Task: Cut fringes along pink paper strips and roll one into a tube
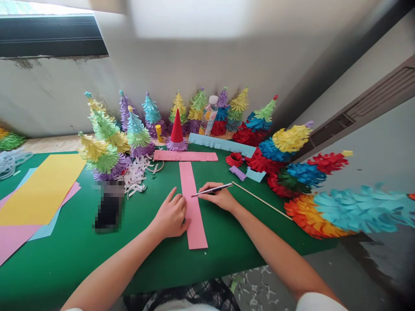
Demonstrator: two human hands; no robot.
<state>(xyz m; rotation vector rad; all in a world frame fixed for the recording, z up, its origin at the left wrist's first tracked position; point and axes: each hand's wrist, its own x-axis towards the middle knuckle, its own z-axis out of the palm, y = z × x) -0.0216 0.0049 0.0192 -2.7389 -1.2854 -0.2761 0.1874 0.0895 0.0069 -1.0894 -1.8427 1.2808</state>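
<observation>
A long plain pink paper strip (194, 216) lies lengthwise in front of me on the green tabletop. My left hand (173, 214) presses on its left edge, index finger stretched forward and the other fingers bent. In my right hand (220, 196) is a slim silver pen-like tool (212, 190) with a dark end, gripped like a pen. Its tip points left over the strip; I cannot tell whether it touches. Just beyond lies a fringed pink strip (186, 156), with a fringed light-blue strip (222, 144) behind it. A red paper cone (177, 127) stands on a purple fringed base.
Fringed paper trees (103, 125) line the back and right side. A bottle (209, 114) and yellow glue stick (158, 133) stand among them. White scraps (136, 175), a blurred dark object (108, 207) and coloured sheets (45, 190) lie left. A thin stick (262, 201) lies right.
</observation>
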